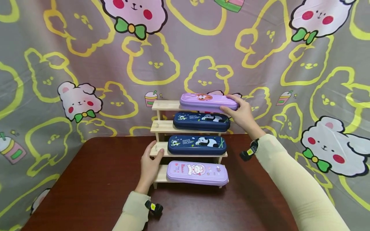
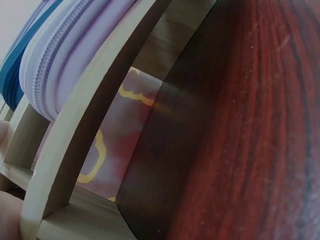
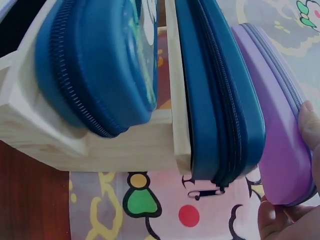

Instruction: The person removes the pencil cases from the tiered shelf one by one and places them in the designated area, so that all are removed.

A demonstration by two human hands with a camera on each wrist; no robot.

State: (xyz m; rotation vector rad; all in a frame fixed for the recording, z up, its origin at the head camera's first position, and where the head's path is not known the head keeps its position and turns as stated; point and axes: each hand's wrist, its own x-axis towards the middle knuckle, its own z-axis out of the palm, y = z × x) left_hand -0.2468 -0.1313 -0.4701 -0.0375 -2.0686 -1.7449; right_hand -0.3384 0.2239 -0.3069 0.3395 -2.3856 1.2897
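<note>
A purple pencil case with a round orange picture lies along the top step of a wooden stepped rack. My right hand holds its right end, thumb in front and fingers behind; the right wrist view shows the same purple case between thumb and fingers. My left hand grips the rack's left end around the third step down, with the thumb at the step's front. Two navy panda pencil cases, an upper one and a lower one, lie on the middle steps. A lilac pencil case occupies the bottom step.
The rack stands on a dark reddish-brown wooden table. Close behind it hangs a cartoon-printed curtain, which also runs along both sides. A zipper pull dangles from the upper navy case's right end.
</note>
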